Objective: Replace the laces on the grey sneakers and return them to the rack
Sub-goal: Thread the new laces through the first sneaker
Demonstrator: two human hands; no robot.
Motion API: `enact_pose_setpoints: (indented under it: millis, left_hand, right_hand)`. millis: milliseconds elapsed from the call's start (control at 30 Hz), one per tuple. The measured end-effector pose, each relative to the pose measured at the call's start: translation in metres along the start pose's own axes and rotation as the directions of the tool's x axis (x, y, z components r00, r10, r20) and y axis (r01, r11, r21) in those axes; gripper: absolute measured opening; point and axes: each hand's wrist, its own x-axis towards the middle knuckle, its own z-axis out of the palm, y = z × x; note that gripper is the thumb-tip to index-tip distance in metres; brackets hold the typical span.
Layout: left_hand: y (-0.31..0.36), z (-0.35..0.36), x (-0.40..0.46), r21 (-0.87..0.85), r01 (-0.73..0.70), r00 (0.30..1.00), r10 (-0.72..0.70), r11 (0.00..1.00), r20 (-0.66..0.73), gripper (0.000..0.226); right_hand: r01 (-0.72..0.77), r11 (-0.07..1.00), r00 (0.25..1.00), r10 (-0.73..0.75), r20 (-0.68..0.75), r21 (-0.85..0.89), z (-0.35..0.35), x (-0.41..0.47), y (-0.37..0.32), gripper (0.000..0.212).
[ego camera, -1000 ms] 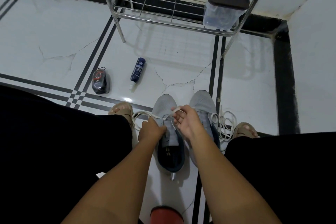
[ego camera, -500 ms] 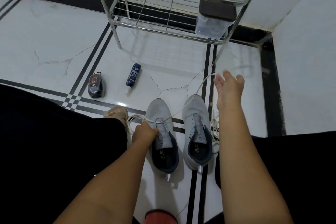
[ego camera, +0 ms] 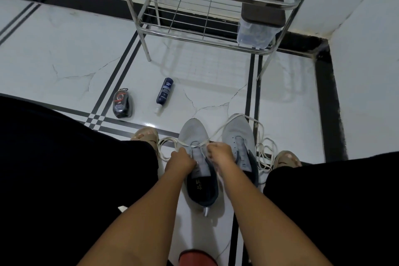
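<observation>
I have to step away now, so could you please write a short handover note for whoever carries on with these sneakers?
Left hand: grips the left sneaker at its eyelets.
Right hand: pinches the white lace at the same shoe.
Both sneakers stand on the floor before the rack; the right sneaker has bare eyelets, with a loose lace beside it.
Done: first crossing on the left shoe.
Left: finish lacing it, lace the right one, put both on the rack.

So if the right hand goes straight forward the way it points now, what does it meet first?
Probably the white lace running from the right hand across the left sneaker toward the right sneaker's toe, then bare floor; depth is unclear.
</observation>
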Motion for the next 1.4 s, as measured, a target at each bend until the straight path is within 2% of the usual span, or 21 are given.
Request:
enact_pose_setpoints:
  millis: [33,100,200,267,333,400,500,567,800,900,967,1033,1100,1133,1200,1233,1300,1400]
  left_hand:
    - [0.000,0.003,-0.001,0.019,-0.003,1.000,0.004,1.000,-0.014,0.046]
    - [0.001,0.010,-0.005,0.019,-0.002,0.999,0.003,1.000,-0.054,0.036]
    - [-0.003,0.024,-0.010,-0.061,0.023,0.991,-0.031,0.998,-0.128,0.024]
    - [-0.006,0.027,-0.014,-0.042,-0.008,0.982,0.000,0.999,-0.187,0.023]
    - [-0.005,0.025,-0.016,-0.024,-0.028,0.973,0.022,0.999,-0.230,0.023]
    - [-0.005,0.023,-0.015,-0.019,-0.016,0.972,0.011,1.000,-0.235,0.020]
    - [-0.005,0.020,-0.013,0.008,0.024,0.975,-0.022,1.000,-0.222,0.021]
    - [-0.005,0.020,-0.013,0.058,0.010,0.977,0.002,0.998,-0.212,0.021]
    - [0.001,0.017,-0.019,0.110,0.018,0.980,0.004,0.994,-0.198,0.023]
    - [0.002,0.014,-0.020,0.072,0.014,0.985,-0.001,0.997,-0.173,0.022]
    - [0.001,0.013,-0.020,0.025,0.006,0.988,-0.002,1.000,-0.155,0.021]
    - [-0.001,0.012,-0.020,-0.035,0.007,0.990,-0.012,0.999,-0.142,0.026]
    - [-0.001,0.013,-0.019,-0.085,0.018,0.990,-0.030,0.996,-0.138,0.039]
    - [0.000,0.014,-0.019,-0.112,0.026,0.989,-0.042,0.993,-0.142,0.048]
    - [0.000,0.015,-0.019,-0.150,0.033,0.987,-0.056,0.988,-0.149,0.055]
    - [0.000,0.015,-0.019,-0.143,0.027,0.987,-0.049,0.989,-0.150,0.053]
    - [0.000,0.016,-0.020,-0.091,0.010,0.989,-0.024,0.996,-0.147,0.047]
    - [0.000,0.018,-0.021,-0.033,0.006,0.989,-0.010,0.999,-0.148,0.043]
  right_hand:
    - [-0.042,0.992,0.999,0.040,0.025,0.120,0.001,0.003,-0.003,0.013]
    - [-0.101,0.975,0.994,0.092,0.051,0.197,0.006,0.011,-0.005,0.012]
    - [-0.085,0.989,0.995,0.078,0.058,0.118,0.010,0.018,-0.006,0.023]
    - [-0.038,0.999,0.998,0.036,0.061,0.035,0.015,0.020,-0.005,0.025]
    - [0.004,0.999,1.000,-0.004,-0.013,0.036,0.019,0.023,-0.002,0.028]
    - [0.040,0.998,0.996,-0.036,-0.087,0.044,0.020,0.027,0.002,0.022]
    - [0.054,0.971,0.987,-0.017,-0.162,0.233,0.012,0.027,-0.002,0.011]
    - [0.067,0.964,0.980,-0.016,-0.196,0.257,0.002,0.029,-0.003,0.009]
    - [0.044,0.943,0.979,0.025,-0.202,0.330,-0.010,0.036,0.002,0.005]
    - [0.023,0.937,0.981,0.045,-0.187,0.348,-0.011,0.033,0.000,0.013]
    - [-0.010,0.961,0.990,0.047,-0.130,0.277,-0.012,0.029,-0.001,0.026]
    - [-0.011,0.999,0.998,0.013,-0.061,0.043,-0.009,0.021,0.000,0.034]
    - [0.055,0.948,0.997,-0.071,-0.037,-0.314,-0.003,0.014,0.010,0.031]
    - [0.092,0.904,0.993,-0.117,-0.034,-0.416,0.001,0.010,0.015,0.028]
    - [0.157,0.869,0.982,-0.190,-0.022,-0.470,0.004,0.003,0.023,0.033]
    - [0.174,0.870,0.979,-0.205,-0.018,-0.461,0.005,0.002,0.024,0.032]
    - [0.127,0.930,0.988,-0.149,-0.040,-0.345,0.004,0.001,0.020,0.015]
    - [-0.068,0.996,0.997,0.070,-0.030,0.053,0.000,0.006,0.006,0.015]
